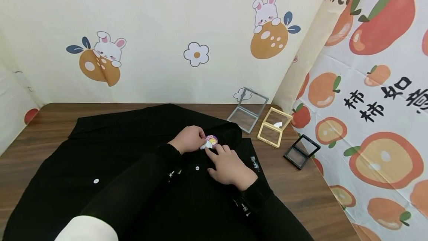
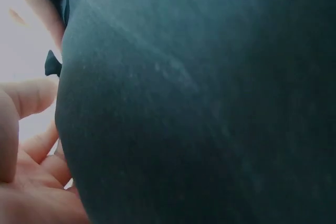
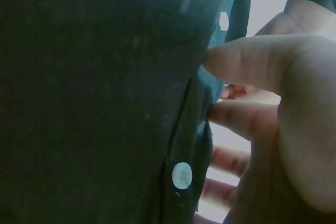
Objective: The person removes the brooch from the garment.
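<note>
A black button-up shirt (image 1: 133,166) lies spread across the table, with small white buttons (image 1: 197,168) on its front. Near its upper right part is a small round pink-and-yellow piece (image 1: 213,140), with a whitish part (image 1: 206,145) beside it; its kind is unclear. My left hand (image 1: 189,139) pinches this piece from the left with curled fingers. From the right, my right hand (image 1: 230,166) reaches over the cloth, its extended index finger touching by the whitish part. Dark cloth (image 3: 105,103) fills much of the right wrist view, a white button (image 3: 182,176) near the thumb and fingers.
To the right on the brown table (image 1: 284,189) stand three opened hinged frames with clear panes: a grey one (image 1: 245,111), a cream one (image 1: 271,129) and a black one (image 1: 300,154). Printed curtains (image 1: 150,47) hang behind the table and along its right side.
</note>
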Tool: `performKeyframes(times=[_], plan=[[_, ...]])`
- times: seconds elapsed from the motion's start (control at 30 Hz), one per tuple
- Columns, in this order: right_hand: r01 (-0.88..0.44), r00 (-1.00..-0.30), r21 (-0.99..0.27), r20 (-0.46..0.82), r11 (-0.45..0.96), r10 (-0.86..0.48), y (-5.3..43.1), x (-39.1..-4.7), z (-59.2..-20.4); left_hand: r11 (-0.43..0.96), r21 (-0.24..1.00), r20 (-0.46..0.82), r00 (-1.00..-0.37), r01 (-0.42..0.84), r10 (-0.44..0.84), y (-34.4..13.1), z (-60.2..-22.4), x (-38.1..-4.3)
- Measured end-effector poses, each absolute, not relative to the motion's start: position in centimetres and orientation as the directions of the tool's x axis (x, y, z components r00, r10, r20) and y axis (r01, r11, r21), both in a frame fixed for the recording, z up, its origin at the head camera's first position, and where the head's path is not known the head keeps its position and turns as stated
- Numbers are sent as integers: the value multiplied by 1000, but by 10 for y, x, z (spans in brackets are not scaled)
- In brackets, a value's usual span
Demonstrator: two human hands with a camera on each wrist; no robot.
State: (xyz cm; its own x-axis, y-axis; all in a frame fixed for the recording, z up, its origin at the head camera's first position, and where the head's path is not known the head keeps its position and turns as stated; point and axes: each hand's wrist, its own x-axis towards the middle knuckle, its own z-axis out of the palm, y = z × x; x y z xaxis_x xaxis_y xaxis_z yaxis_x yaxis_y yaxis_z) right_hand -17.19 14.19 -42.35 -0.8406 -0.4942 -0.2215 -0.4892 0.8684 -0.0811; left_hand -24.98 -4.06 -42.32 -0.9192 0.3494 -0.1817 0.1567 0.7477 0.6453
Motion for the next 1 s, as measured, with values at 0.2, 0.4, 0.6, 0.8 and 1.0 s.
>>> performKeyframes(times=[0.2,0.4,0.6,0.8,1.0], plan=[[-493,-837,-96,-218,865,-501,143,-169,-421,756,635,-183,-920,158,346,-38,-424,-250],[-509,-834,-65,-210,858,-510,143,-170,-422,775,608,-179,-923,170,342,-36,-424,-250],[-514,-831,-54,-216,856,-512,143,-170,-421,792,584,-187,-920,177,344,-34,-422,-251],[-509,-833,-49,-222,859,-506,142,-170,-421,802,561,-165,-921,206,352,-35,-421,-249],[-504,-834,-64,-224,862,-504,143,-169,-419,817,536,-165,-922,214,350,-37,-418,-250]])
